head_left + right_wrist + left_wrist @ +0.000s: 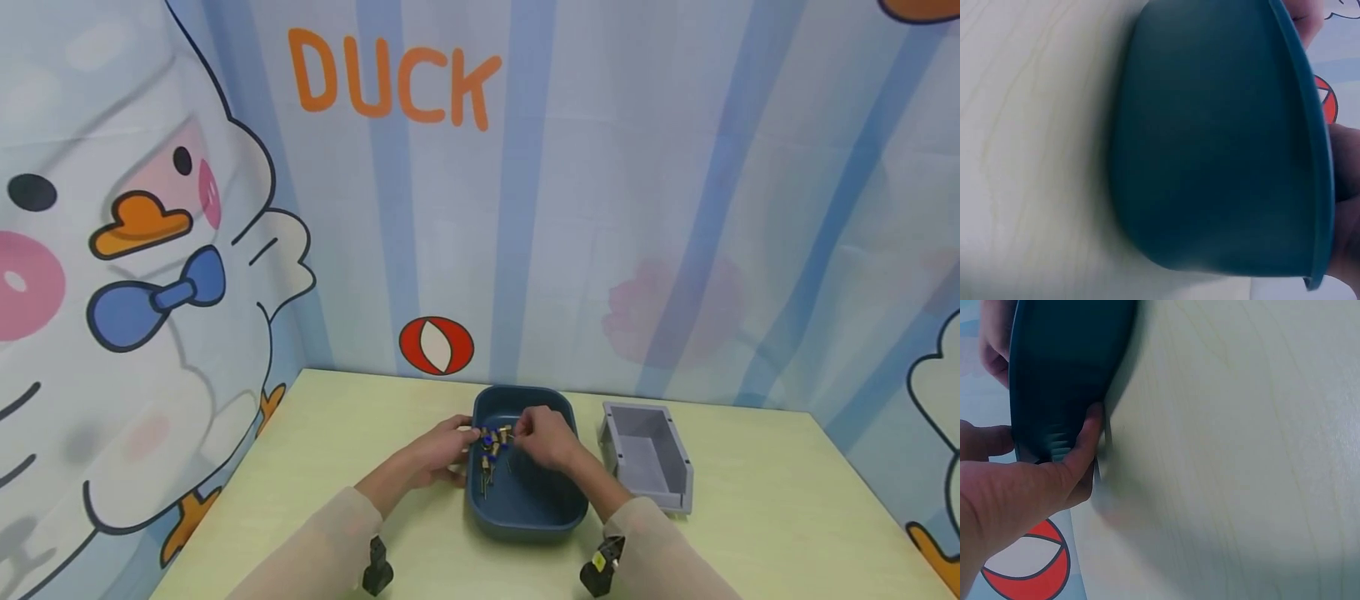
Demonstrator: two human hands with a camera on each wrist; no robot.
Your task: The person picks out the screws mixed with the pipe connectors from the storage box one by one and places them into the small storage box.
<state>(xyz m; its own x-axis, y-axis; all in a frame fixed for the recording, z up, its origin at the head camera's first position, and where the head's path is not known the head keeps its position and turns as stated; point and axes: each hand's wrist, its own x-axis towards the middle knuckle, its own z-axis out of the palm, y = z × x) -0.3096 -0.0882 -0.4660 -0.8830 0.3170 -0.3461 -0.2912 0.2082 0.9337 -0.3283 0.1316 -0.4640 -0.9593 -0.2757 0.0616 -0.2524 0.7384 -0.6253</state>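
A dark blue plastic basin [532,500] stands on the table. My left hand [442,450] grips its left rim, thumb at the top edge and fingers against the outer wall; in the left wrist view, the left hand [1029,487] holds the basin's side [1072,362]. Several small brass fittings with blue parts [491,446] lie heaped inside, near the left wall. My right hand [551,437] reaches over the basin, fingers curled, fingertips right at the heap's right side. I cannot tell whether they pinch a fitting. In the right wrist view, the basin's wall [1216,144] hides most of the right hand [1344,181].
A grey open-front bin [648,458] stands on the table to the right of the basin, close to my right forearm. Behind the pale wooden table [360,408] hangs a printed duck backdrop [600,208]. Both wrists carry small black cameras.
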